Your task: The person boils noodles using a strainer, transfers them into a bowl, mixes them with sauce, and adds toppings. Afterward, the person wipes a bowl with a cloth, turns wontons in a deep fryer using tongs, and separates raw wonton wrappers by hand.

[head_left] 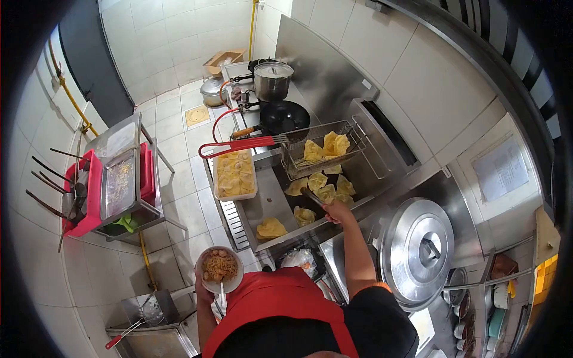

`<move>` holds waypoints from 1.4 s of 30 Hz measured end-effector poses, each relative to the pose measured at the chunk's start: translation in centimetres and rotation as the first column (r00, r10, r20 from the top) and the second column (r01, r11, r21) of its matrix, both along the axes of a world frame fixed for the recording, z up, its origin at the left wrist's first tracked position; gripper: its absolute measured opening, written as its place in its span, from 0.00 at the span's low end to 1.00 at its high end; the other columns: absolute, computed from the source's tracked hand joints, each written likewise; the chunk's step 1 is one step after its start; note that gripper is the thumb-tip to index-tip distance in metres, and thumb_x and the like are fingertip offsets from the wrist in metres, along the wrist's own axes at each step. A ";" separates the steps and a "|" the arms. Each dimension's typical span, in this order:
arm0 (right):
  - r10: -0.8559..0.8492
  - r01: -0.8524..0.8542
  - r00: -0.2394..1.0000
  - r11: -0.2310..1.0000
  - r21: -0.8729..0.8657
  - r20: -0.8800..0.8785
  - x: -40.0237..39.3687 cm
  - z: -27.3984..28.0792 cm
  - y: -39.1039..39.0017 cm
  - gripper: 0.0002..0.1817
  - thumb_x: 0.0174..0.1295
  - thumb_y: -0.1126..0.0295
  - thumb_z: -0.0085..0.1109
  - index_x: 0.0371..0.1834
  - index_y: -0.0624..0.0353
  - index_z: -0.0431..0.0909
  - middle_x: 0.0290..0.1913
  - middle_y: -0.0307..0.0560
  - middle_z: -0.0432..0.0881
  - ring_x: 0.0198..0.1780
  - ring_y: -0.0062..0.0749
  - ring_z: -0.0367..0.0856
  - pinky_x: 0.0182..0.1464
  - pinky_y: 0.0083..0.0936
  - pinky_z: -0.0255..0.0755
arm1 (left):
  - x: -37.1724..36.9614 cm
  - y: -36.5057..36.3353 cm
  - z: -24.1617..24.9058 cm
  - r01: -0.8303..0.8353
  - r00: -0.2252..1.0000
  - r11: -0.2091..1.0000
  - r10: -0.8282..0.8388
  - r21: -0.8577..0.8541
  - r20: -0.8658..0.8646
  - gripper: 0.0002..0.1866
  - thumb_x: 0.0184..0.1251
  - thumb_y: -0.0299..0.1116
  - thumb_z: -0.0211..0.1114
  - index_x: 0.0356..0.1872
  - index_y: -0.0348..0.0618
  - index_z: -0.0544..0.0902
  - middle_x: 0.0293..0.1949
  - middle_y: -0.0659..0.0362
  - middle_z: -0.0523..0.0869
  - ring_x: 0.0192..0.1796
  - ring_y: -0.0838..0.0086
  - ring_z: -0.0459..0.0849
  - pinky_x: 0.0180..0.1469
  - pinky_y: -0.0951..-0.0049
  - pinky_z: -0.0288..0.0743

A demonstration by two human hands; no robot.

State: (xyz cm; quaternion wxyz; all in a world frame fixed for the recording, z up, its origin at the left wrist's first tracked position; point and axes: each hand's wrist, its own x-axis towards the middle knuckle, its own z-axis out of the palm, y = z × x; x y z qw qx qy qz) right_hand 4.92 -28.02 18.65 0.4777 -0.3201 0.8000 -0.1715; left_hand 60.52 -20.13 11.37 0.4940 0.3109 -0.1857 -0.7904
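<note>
My right hand point(338, 213) is closed round the handle of metal tongs point(311, 196), which reach over the fryer point(280, 194). Folded yellow dumplings point(326, 193) float in the dark oil beneath the tong tips; whether the tongs grip one is unclear. A wire fry basket point(322, 149) with a red handle holds several fried dumplings above the oil. One more dumpling point(271, 228) lies at the fryer's near left. My left hand point(205, 292) holds a bowl point(219, 271) of noodles with a white spoon in it, left of the red apron.
A tub of uncooked dumplings point(235, 174) stands left of the fryer. Behind are a black wok point(285, 118) and a lidded pot point(273, 80). A large lidded pot point(416, 253) stands at right. A metal rack point(156, 179) with red bins stands at left.
</note>
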 end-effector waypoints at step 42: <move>0.329 -0.577 0.662 0.797 -0.178 -0.674 4.1 19.8 9.0 0.16 0.62 0.56 0.60 0.47 0.52 0.84 0.33 0.54 0.85 0.39 0.50 0.84 0.43 0.40 0.76 | 3.0 2.7 -2.4 -0.186 0.974 0.973 0.164 0.138 0.155 0.39 0.75 0.65 0.38 0.74 0.45 0.60 0.71 0.52 0.69 0.71 0.58 0.69 0.72 0.55 0.62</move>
